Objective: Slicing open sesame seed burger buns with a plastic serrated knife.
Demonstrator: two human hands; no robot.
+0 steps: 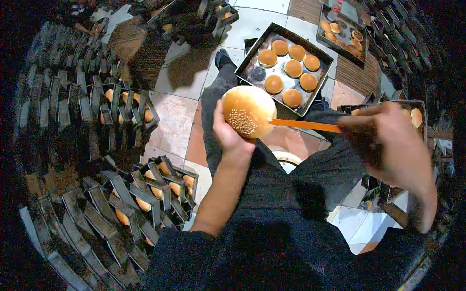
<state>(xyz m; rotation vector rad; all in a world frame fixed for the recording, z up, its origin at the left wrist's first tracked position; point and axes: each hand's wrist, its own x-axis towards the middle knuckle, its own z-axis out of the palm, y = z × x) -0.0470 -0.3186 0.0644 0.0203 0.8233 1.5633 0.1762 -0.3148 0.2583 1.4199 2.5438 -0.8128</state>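
Note:
A large golden bun (251, 112) with a patch of sesame seeds rests in my left hand (233, 136), whose fingers and palm cup it from the left and below. My right hand (389, 134) is blurred by motion and grips a long, flat orange tool (305, 124). The tool's far end meets the right edge of the bun; whether it enters the bun cannot be made out. Just beyond my hands, a square metal baking tray (251, 77) holds several round golden buns (293, 68), spread apart on its stained surface.
Stacked metal trays (120, 196) with buns rise along my left. Another tray (347, 22) at the far right holds buns and a plastic bottle (334, 11). A further tray (424, 116) sits beside my right hand. A round white rim (285, 154) shows between my legs above the tiled floor (171, 120).

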